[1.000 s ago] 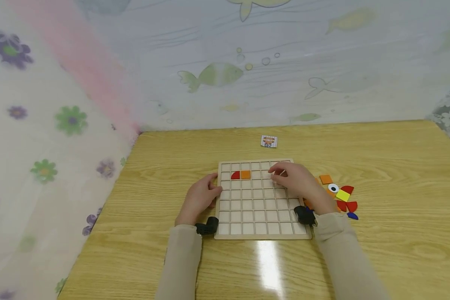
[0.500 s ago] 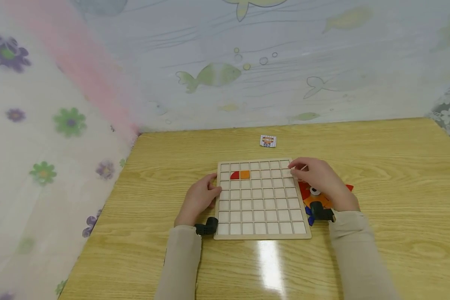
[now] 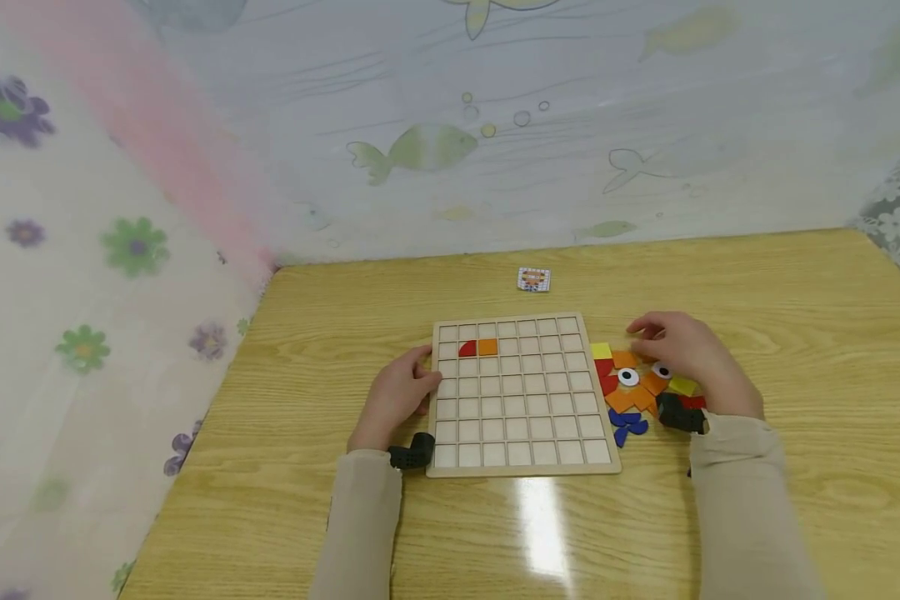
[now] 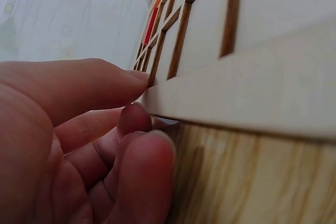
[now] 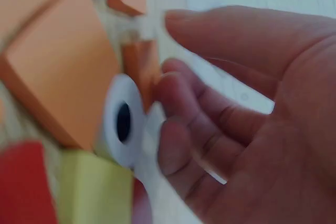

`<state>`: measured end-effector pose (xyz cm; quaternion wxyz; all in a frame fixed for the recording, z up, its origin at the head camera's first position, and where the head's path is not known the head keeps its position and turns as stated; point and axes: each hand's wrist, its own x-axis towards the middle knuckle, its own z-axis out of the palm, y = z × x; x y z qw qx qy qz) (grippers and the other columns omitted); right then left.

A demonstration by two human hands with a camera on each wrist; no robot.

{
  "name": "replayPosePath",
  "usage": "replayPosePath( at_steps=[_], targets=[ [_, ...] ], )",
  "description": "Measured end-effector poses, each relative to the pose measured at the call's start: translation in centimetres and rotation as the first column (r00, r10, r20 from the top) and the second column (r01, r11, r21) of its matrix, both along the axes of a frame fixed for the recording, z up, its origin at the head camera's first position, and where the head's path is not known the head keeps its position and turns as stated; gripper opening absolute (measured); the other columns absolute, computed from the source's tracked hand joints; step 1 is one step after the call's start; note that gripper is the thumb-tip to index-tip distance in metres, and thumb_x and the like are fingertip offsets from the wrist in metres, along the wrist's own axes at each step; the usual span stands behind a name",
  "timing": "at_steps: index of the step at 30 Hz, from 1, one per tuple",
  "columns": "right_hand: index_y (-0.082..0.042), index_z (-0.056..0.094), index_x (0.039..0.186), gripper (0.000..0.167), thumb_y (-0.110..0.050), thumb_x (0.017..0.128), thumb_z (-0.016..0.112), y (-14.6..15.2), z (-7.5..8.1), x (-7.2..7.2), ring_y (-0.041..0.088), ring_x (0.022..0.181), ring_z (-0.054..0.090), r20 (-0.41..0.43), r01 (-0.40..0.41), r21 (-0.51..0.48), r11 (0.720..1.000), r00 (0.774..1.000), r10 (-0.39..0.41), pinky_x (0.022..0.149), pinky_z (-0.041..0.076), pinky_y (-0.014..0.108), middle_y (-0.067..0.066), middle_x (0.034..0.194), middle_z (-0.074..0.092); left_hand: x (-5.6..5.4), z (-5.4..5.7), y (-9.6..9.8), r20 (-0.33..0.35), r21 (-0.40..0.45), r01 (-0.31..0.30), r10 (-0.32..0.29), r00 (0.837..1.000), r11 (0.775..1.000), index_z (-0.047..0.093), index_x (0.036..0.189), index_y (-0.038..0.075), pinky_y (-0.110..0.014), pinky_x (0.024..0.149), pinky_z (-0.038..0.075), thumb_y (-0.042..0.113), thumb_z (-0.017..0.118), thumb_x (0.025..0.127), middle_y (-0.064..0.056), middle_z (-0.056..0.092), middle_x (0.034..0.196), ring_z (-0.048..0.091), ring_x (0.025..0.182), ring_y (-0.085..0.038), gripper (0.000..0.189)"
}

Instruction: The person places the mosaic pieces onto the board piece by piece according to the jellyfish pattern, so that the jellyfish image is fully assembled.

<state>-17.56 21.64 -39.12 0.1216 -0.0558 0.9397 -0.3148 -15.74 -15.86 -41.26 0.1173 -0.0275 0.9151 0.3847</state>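
1. The person's right grip (image 3: 682,346) holds nothing I can see: its fingers bend loosely, a gap between them and the thumb. Picking up a tile looks like the step in hand.
2. Close by those fingertips is an orange piece (image 5: 140,69), with an eye tile (image 3: 663,370) just on the near side of them. They lie crowded, so I'd come down steeply and pinch one by its edges, lest its neighbours skid.
3. Left of that grip, toward the body, more pieces lie loose, among them red pieces (image 3: 606,382) and blue petals (image 3: 622,427). Thin ones may need an edge tipped up by a fingernail.
4. Farther left is the gridded board (image 3: 523,472), carrying a red quarter (image 3: 468,348) and an orange square (image 3: 487,347) side by side. Anything set there should be squared to the cell walls first.
5. Across it, the left grip (image 3: 397,387) holds the near-hand rim between thumb and fingers; steady, light pressure seems enough.
6. Ahead of both grips, beyond the board, a patterned card (image 3: 534,279) lies on the counter (image 3: 307,350), handy for a glance.
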Motion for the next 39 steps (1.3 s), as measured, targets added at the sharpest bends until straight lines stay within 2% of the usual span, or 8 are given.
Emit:
replayPosePath(
  at_steps=[5,10,20,26,31,39],
  targets=[
    [-0.001,0.052,0.118,0.041,-0.02,0.084,0.06,0.54,0.24,0.01,0.031,0.087,0.049,0.05,-0.04,0.008,0.999,0.998,0.04,0.069,0.045,0.038,0.022,0.107,0.05,-0.06,-0.07,-0.09,0.001,0.0,-0.001,0.001,1.0,1.0,0.041,0.134,0.021,-0.028,0.048,0.043,0.025,0.057,0.085,0.001,0.057,0.077,0.055,0.051,-0.017,0.051],
    [0.001,0.051,0.118,0.043,-0.016,0.081,0.062,0.39,0.32,-0.15,0.031,0.085,0.05,0.038,-0.083,0.029,0.996,0.996,0.082,0.069,0.045,0.039,0.024,0.106,0.051,-0.09,-0.13,-0.15,0.008,0.003,-0.007,0.007,1.0,1.0,0.041,0.134,0.023,-0.028,0.048,0.044,0.026,0.057,0.086,0.001,0.056,0.079,0.056,0.052,-0.017,0.051],
    [-0.001,0.053,0.11,0.035,-0.018,0.081,0.062,0.12,0.0,-0.2,0.029,0.081,0.049,0.023,-0.007,0.037,0.999,1.0,0.006,0.068,0.044,0.039,0.02,0.101,0.052,-0.08,-0.08,-0.15,0.001,-0.012,0.001,-0.001,1.0,1.0,0.041,0.134,0.022,-0.029,0.048,0.043,0.026,0.056,0.086,0.001,0.056,0.079,0.056,0.051,-0.017,0.051],
    [-0.003,0.05,0.11,0.033,-0.019,0.084,0.06,0.33,-0.34,-0.26,0.03,0.083,0.048,0.024,0.017,0.012,1.0,1.0,-0.018,0.068,0.043,0.039,0.02,0.103,0.05,-0.01,0.06,-0.07,0.002,-0.01,0.006,-0.006,1.0,1.0,0.04,0.135,0.021,-0.029,0.048,0.043,0.026,0.057,0.085,0.001,0.056,0.078,0.056,0.051,-0.017,0.052],
    [-0.006,0.054,0.109,0.028,-0.023,0.087,0.056,0.33,-0.22,-0.25,0.028,0.083,0.048,0.01,0.069,0.003,0.998,0.998,-0.069,0.068,0.042,0.037,0.016,0.101,0.052,-0.06,0.08,-0.04,0.004,-0.007,0.007,-0.007,1.0,1.0,0.04,0.135,0.022,-0.029,0.048,0.043,0.026,0.057,0.085,0.001,0.057,0.079,0.056,0.051,-0.017,0.052],
    [-0.003,0.051,0.117,0.043,-0.034,0.087,0.055,-0.33,0.3,-0.21,0.031,0.089,0.048,-0.04,0.091,-0.021,0.996,0.995,-0.091,0.073,0.042,0.041,0.018,0.105,0.052,-0.02,0.01,0.04,0.006,-0.021,0.001,0.0,1.0,1.0,0.041,0.134,0.022,-0.028,0.048,0.043,0.027,0.057,0.085,0.001,0.056,0.078,0.056,0.051,-0.016,0.052]
  ],
)
